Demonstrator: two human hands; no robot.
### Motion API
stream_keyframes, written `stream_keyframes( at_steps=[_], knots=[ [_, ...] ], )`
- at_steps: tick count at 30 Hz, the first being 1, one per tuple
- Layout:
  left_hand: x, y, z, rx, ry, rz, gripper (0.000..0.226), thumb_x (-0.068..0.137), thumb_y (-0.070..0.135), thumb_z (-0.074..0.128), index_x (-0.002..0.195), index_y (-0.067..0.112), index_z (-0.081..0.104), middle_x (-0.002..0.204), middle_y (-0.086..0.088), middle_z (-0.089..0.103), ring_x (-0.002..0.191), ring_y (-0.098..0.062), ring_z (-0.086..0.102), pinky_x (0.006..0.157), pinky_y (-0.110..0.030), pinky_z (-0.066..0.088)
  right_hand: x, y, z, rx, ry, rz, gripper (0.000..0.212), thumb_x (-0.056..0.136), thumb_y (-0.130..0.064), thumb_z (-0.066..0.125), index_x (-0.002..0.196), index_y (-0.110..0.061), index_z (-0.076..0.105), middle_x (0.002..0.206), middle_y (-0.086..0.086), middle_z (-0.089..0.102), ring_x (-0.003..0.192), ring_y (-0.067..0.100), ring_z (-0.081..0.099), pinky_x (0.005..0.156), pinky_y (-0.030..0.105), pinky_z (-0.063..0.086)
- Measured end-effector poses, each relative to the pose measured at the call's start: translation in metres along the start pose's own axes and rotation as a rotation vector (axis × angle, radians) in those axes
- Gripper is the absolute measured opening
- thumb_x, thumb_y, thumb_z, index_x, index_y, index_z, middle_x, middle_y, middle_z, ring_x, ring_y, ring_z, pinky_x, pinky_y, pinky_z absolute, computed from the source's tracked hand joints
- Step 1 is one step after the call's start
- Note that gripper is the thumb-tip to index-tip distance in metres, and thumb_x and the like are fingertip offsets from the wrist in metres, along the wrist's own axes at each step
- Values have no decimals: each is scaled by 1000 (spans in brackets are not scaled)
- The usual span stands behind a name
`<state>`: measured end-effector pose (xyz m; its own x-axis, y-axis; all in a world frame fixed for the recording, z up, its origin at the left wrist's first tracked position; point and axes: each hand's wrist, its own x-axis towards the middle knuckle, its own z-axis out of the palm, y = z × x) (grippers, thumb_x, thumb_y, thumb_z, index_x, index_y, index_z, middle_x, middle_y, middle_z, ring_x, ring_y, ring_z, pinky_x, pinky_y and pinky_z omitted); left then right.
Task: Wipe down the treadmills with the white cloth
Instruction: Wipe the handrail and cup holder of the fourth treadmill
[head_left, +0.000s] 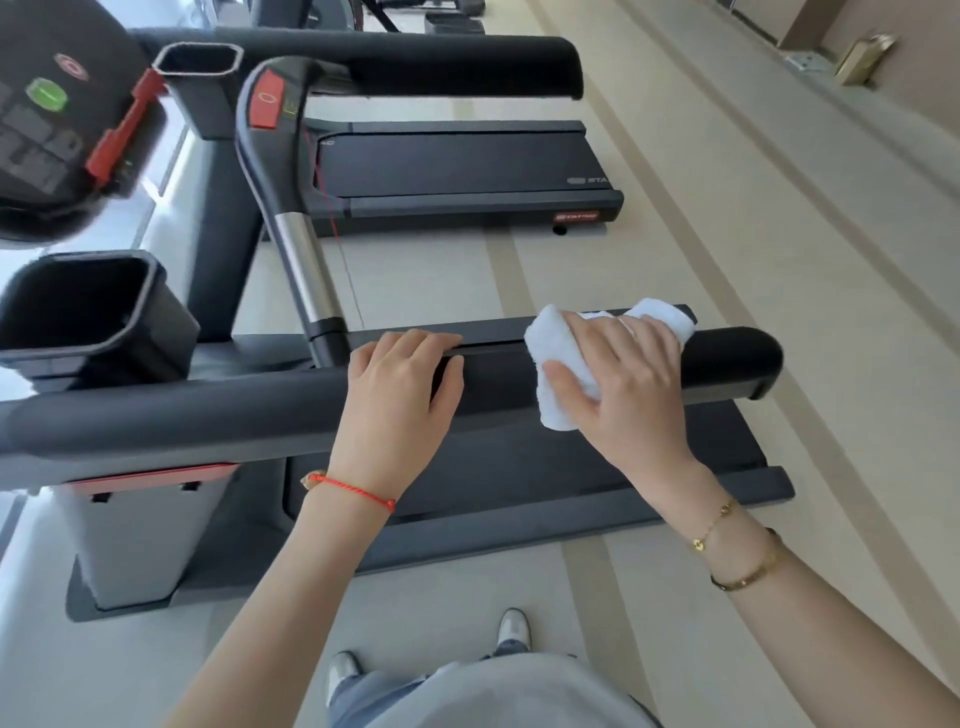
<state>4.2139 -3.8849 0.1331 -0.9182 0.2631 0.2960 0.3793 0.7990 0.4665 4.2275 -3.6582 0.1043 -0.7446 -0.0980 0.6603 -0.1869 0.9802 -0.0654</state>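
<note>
The near treadmill's black padded handrail (218, 410) runs across the middle of the view. My right hand (628, 384) presses the folded white cloth (558, 353) onto the rail close to its right end, fingers spread over the cloth and thumb on it. My left hand (400, 384) rests on the same rail a little to the left, fingers curled over its top edge. The near treadmill's belt (509, 467) lies below the rail. A second treadmill (457, 166) stands beyond, with its own black handrail (415, 62).
The console (52, 119) with a red safety clip and two black cup holders (83, 312) fills the left side. A silver and black upright bar (306, 270) rises between the treadmills. Beige floor stretches to the right. My shoes (511, 629) stand on the floor below.
</note>
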Motion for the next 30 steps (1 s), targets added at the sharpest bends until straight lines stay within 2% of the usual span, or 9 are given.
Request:
stream_keyframes(
  at_steps=[6,15,18,21,23,26,30],
  knots=[
    [12,51,35,18,3,-28,24,99,22,50,116,16,66,108,3,68,102,-21,60,99,-37,34,-9,65,-14,11,-15,-21,44,98,-48,46,122,-15,63,110,1,66,94,29,59,90,44,42],
    [23,104,65,27,10,-29,24,98,20,51,116,16,67,109,2,69,102,-22,60,101,-37,33,-16,124,-36,139,-144,-102,47,99,-49,47,136,-21,54,127,-1,59,107,27,55,100,38,37],
    [27,118,70,18,-9,1,25,98,20,50,117,17,66,110,3,68,102,-21,59,101,-36,32,-19,139,-47,110,-158,-2,46,99,-45,47,137,-20,53,127,0,59,106,26,54,100,39,38],
    [32,131,75,-5,-37,50,26,99,21,49,119,18,65,112,4,67,106,-19,58,103,-36,32,-28,155,-61,166,-189,202,45,98,-41,47,138,-21,50,124,1,57,103,27,50,93,43,43],
    [35,142,80,-17,-52,96,26,99,21,49,120,18,65,112,4,67,107,-19,58,103,-35,31,-40,165,-73,235,-198,347,45,97,-43,48,138,-25,48,123,-1,54,102,25,48,87,40,45],
    [38,158,90,-53,-70,190,24,99,21,50,119,18,64,112,5,66,107,-18,57,103,-33,30,-63,172,-93,233,-193,500,45,94,-48,49,136,-31,49,120,-5,54,104,20,50,79,35,46],
    [38,179,104,-123,-83,351,23,98,18,51,117,17,65,111,5,66,106,-19,57,102,-32,33,-94,173,-119,204,-208,665,39,91,-47,54,127,-31,55,115,-7,58,104,18,53,77,38,50]
  ],
)
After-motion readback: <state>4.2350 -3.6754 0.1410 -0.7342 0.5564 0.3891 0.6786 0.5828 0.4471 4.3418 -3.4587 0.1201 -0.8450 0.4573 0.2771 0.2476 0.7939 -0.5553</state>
